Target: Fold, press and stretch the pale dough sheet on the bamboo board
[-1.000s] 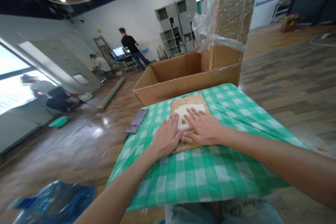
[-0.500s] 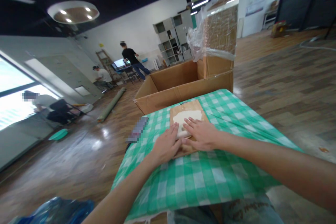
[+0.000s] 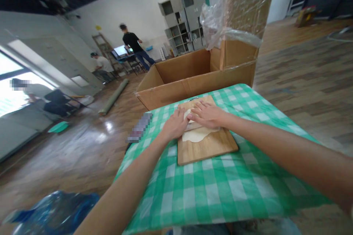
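Note:
A sheet of pale, flattened dough (image 3: 199, 135) lies on a wooden board (image 3: 207, 151) on the table. Across the dough is a light rolling pin (image 3: 191, 127), mostly hidden under my hands. My left hand (image 3: 175, 123) rests on its left part, fingers stretched forward and open. My right hand (image 3: 206, 114) lies flat over the right part, fingers extended and slightly spread, its thumb close to my left hand. The far part of the dough shows a little between my hands.
A green-and-white checked cloth (image 3: 220, 191) covers the table. At its left edge lies a blurred flat object (image 3: 140, 127). A large cardboard box (image 3: 193, 84) stands behind. A blue plastic bottle (image 3: 55, 213) is at lower left. Several people are farther back.
Both hands have moved forward over the board with the rolling pin, away from my body. The near part of the dough and board now shows. The camera view has tilted down.

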Tool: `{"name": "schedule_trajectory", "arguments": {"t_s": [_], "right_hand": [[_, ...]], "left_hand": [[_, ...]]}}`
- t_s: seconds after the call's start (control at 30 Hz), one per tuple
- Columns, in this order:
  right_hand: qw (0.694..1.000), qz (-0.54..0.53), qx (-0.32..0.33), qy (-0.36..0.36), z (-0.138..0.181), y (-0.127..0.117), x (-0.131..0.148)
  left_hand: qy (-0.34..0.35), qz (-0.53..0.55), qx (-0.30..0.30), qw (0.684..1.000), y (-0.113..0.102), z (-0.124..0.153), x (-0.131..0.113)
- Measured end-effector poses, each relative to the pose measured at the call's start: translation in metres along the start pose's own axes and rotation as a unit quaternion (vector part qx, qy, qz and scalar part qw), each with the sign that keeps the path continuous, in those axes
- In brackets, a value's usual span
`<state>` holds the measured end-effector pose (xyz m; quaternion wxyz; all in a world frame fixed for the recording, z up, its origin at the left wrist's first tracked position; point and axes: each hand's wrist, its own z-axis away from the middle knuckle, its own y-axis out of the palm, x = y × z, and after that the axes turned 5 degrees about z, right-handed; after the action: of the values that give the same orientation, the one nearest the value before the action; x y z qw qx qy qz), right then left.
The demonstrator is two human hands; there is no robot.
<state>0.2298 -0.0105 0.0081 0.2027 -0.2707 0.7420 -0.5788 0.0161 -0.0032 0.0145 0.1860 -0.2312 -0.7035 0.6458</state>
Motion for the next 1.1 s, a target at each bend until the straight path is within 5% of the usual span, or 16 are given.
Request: {"name": "schedule_trajectory", "arguments": {"t_s": [0.3,0.7,0.9,1.1], "right_hand": [[0.998,-0.038,-0.02,0.039,0.049,-0.021,0.042],[0.998,-0.048,-0.026,-0.006,0.108,-0.027,0.083],[0.998,-0.061,-0.033,0.0,0.105,-0.026,0.079],[0.997,-0.07,-0.007,0.016,0.064,-0.021,0.047]], "left_hand": [[0.011,0.005,-0.025,1.0,-0.006,0.055,-0.034],[0.03,0.017,-0.068,0.997,-0.001,0.121,-0.068],[0.036,0.012,-0.066,0.997,-0.002,0.111,-0.062],[0.013,0.024,-0.008,1.0,-0.007,0.068,-0.037]]}}
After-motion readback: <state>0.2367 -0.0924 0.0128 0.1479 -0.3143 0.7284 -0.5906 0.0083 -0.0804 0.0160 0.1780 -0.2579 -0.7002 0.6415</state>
